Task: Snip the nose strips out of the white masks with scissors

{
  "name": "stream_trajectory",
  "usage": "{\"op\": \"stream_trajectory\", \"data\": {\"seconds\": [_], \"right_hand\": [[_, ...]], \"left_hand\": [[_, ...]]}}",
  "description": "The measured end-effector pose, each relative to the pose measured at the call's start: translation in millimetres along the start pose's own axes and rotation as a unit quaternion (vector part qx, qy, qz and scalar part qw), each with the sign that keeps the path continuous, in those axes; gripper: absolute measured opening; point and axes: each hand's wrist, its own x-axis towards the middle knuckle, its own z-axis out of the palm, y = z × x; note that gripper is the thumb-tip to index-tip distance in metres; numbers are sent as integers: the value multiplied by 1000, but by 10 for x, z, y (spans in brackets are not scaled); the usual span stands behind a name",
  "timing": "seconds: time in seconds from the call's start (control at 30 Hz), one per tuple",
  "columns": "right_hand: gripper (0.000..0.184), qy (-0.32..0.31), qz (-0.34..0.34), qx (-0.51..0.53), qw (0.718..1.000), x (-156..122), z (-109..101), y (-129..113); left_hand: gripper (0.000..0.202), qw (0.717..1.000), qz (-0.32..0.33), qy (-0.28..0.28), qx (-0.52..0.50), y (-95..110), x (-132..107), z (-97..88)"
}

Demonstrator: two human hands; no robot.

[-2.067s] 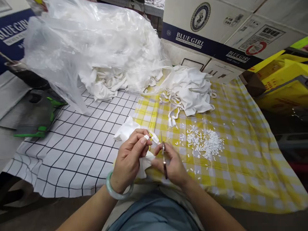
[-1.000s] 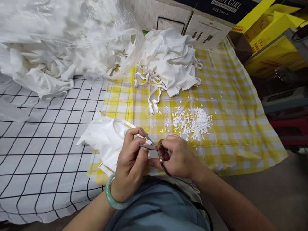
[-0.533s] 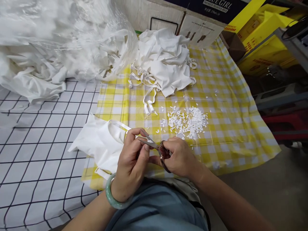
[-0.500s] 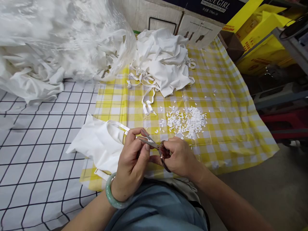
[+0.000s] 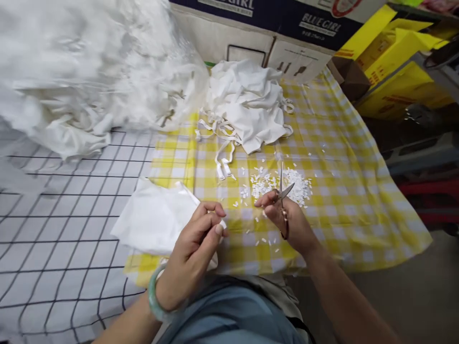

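Note:
My left hand (image 5: 197, 246) is closed in a pinch, with a small white strap end (image 5: 223, 223) showing at its fingertips. Left of that hand, a white cloth garment (image 5: 152, 217) lies spread on the table and passes partly behind it. In my right hand (image 5: 287, 217) is a pair of scissors (image 5: 285, 191), blades apart and pointing away from me, a handle loop round the thumb. A heap of tiny white clippings (image 5: 299, 186) lies just beyond the scissors, with a few scattered bits nearer to me.
A pile of white garments with straps (image 5: 251, 105) sits at the back. Left of it is a big clear plastic bag (image 5: 143, 62) full of white cloth. A cardboard box (image 5: 247, 36) stands behind, and yellow packaging (image 5: 390, 62) at the far right. A yellow checked cloth (image 5: 344, 205) covers the table's right part.
My right hand has moved right, away from my left hand, taking the scissors from the fingertips to beside the clippings. My left hand keeps its pinch. The garment has shifted and lies flatter.

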Motion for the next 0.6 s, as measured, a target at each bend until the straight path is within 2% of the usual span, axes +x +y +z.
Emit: {"op": "stream_trajectory", "data": {"seconds": [0.1,0.2,0.27,0.37,0.4,0.47,0.5,0.53,0.6], "right_hand": [[33,-32,-30,-47,998,171,247,-83],[15,-57,-97,-107,988,397,676,-189],[13,-72,-150,-119,979,583,979,-272],[22,-114,-195,-120,967,857,1338,-373],[23,-131,-202,-119,963,930,1418,-391],[23,-153,-204,-112,960,1034,1507,-406],[22,-154,-202,-105,962,1063,1518,-410],[21,-150,-198,-95,964,1077,1510,-418],[16,-140,-188,-71,969,1050,1456,-459]], "left_hand": [[27,997,-36,64,0,29,-304,-361],[27,986,-52,158,-15,72,-520,-676],[25,975,-50,214,-34,124,-566,-862],[24,962,-17,270,-29,186,-510,-1157],[26,962,-8,275,5,189,-473,-1258],[28,954,-7,267,139,161,-403,-1432],[27,935,-6,273,227,136,-377,-1484],[24,905,1,290,312,110,-361,-1500],[19,839,37,346,417,70,-356,-1410]]}}
